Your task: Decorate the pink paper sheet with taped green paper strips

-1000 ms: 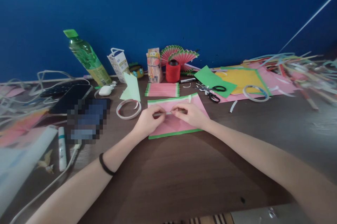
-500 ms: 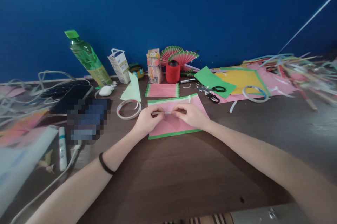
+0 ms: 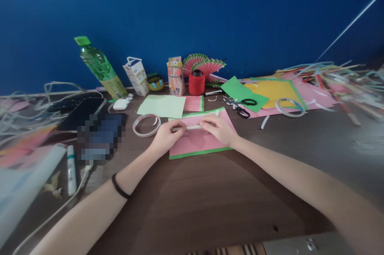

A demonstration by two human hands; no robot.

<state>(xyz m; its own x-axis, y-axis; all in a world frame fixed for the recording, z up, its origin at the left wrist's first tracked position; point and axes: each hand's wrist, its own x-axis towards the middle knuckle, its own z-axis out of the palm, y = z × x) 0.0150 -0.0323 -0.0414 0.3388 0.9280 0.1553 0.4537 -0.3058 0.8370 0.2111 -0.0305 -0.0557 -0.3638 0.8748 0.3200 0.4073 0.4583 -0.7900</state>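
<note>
A pink sheet with green edges lies flat on the dark table. Over it, my left hand and my right hand pinch a thin whitish strip between them, one at each end. Behind my left hand a pale green sheet lies partly over a pleated pink paper with green ends. A roll of clear tape rests to the left of my left hand.
Scissors lie on green and yellow paper at the right, near a second tape roll. A green bottle, a carton, a red spool and pink fans stand along the wall. Phones and cables are left.
The pale green sheet, which was folded upright, now lies spread out over part of the pleated paper. My hands are slightly farther apart, with more of the strip showing.
</note>
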